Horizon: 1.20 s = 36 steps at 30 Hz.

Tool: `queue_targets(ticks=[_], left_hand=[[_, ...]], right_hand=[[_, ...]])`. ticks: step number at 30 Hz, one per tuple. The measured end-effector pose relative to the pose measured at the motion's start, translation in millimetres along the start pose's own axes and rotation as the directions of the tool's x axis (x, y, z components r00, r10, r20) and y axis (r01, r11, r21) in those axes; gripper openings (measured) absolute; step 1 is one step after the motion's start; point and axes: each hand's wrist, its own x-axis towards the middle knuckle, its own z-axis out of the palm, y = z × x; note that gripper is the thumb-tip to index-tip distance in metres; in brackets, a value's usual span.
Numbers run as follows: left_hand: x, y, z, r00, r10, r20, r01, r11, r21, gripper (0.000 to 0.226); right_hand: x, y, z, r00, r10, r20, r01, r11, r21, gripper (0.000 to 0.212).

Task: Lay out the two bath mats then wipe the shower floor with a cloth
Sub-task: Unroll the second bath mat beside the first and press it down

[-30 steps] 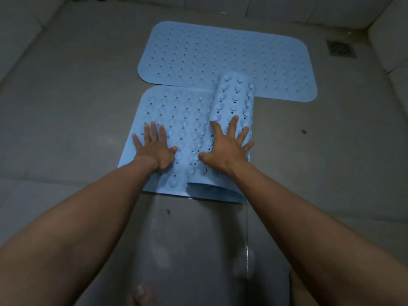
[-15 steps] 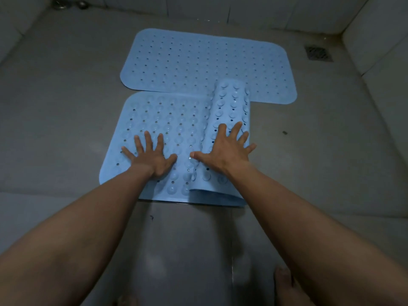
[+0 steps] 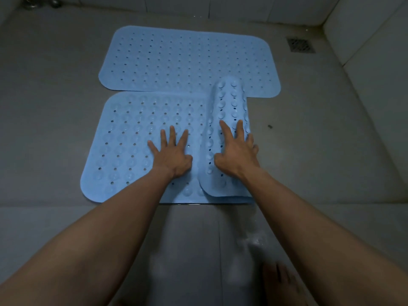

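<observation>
Near mat (image 3: 136,140) on shower floor (image 3: 55,107), touching flat far mat (image 3: 187,56), right end curled in a roll (image 3: 229,102). Left hand (image 3: 171,154) splayed flat, pinning; right hand (image 3: 237,153) fingers spread atop roll, gripping nothing. Advisable: push roll rightward evenly.

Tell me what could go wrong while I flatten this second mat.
The curled section under your right hand may spring back once you lift off; your left hand pins only the flat part of the near mat. The curl's far end lies over the edge of the far mat, so it may unroll overlapping. The floor by your bare foot looks wet, possibly slippery.
</observation>
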Motion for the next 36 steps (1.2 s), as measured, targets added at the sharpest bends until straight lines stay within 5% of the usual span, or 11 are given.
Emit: queue_targets(ticks=[6,12,17,21,25,30,36], left_hand=[[-0.8,31.5,6.4,0.999,-0.018,0.045,0.019,1.0,-0.013,0.062],[2.8,35.2,21.8,0.998,-0.061,0.034,0.06,0.998,0.033,0.073],[3.1,52.0,21.9,1.0,0.011,0.007,-0.011,1.0,0.024,0.063],[0.9,66.8,25.4,0.997,-0.066,0.032,0.066,0.998,0.009,0.079],[10.5,89.5,18.0,1.0,-0.011,0.028,0.009,0.997,0.08,0.073],[15.6,110.0,28.0,0.993,0.08,0.091,-0.084,0.996,0.042,0.075],[14.8,106.1,30.7,0.995,0.097,0.006,-0.097,0.99,0.107,0.078]], right_hand=[[-7.7,34.1,10.3,0.998,-0.027,0.051,0.033,0.992,-0.126,0.061],[-4.7,46.3,20.2,0.997,-0.071,-0.021,0.062,0.959,-0.277,0.1],[-5.1,67.7,9.5,0.993,-0.073,-0.095,0.046,0.964,-0.263,0.092],[-8.1,82.8,4.3,0.991,-0.098,-0.094,0.058,0.931,-0.36,0.084],[-12.3,94.2,4.9,0.999,-0.012,-0.041,-0.005,0.917,-0.399,0.069],[-12.3,111.3,5.6,0.994,0.083,-0.073,-0.107,0.893,-0.437,0.075],[-6.6,122.8,-8.8,0.978,0.143,-0.153,-0.206,0.797,-0.568,0.074]])
